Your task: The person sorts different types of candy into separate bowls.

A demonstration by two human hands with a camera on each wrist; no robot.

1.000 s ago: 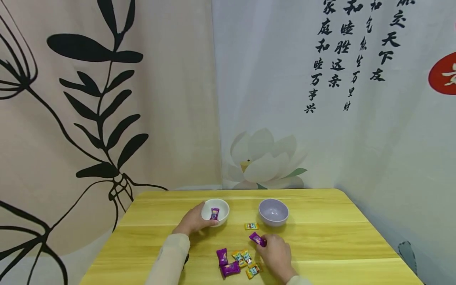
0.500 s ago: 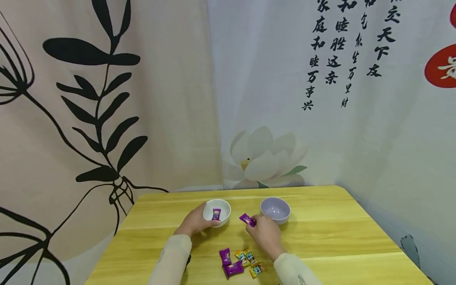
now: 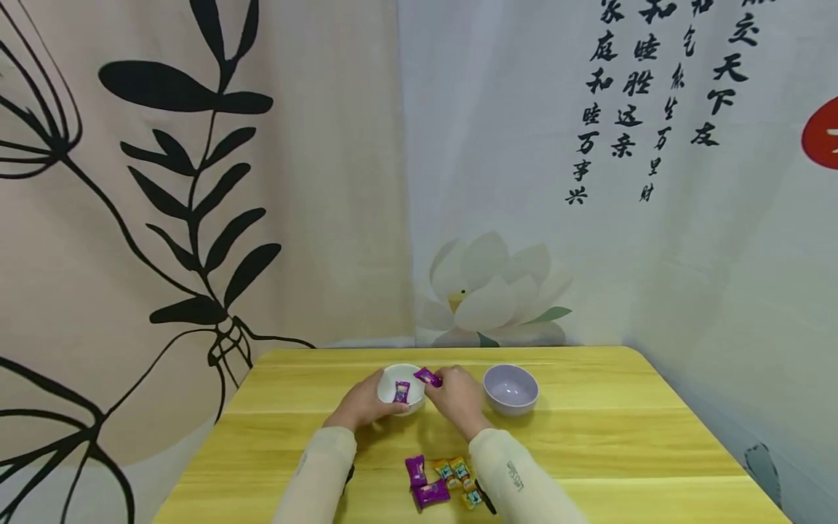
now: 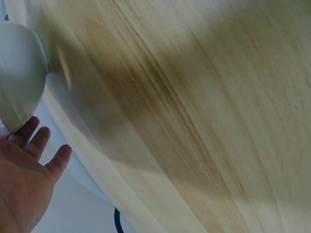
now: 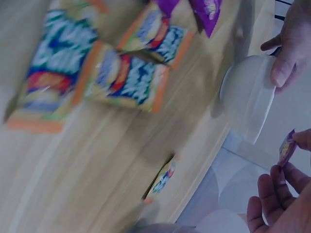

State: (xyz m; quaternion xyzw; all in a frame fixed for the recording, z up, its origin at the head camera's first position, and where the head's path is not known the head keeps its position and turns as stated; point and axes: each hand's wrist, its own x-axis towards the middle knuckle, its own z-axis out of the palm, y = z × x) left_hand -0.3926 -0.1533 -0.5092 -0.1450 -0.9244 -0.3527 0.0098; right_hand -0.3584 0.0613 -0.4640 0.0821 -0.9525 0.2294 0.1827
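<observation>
My left hand [image 3: 360, 405] grips the white bowl [image 3: 388, 378] by its left side, thumb over the near rim. One purple-wrapped candy [image 3: 401, 392] lies inside that bowl. Between thumb and fingertips, my right hand [image 3: 460, 400] pinches another purple-wrapped candy [image 3: 427, 377], held at the bowl's right rim. In the right wrist view this pinched candy [image 5: 287, 148] is apart from the bowl's [image 5: 248, 92] outer wall. The left wrist view shows fingers [image 4: 59, 160] against the underside of the bowl [image 4: 22, 73].
To the right stands a lilac bowl [image 3: 511, 389]. Nearer the front edge lie purple candies [image 3: 431, 493] and several yellow-wrapped ones [image 3: 461, 471], partly behind the right sleeve [image 3: 517, 473]. A lone yellow candy [image 5: 161, 180] shows in the right wrist view, on the wooden table [image 3: 628, 437].
The right hand has carried its purple candy up and leftward, from in front of the lilac bowl to the white bowl's rim. The left hand and white bowl have hardly moved.
</observation>
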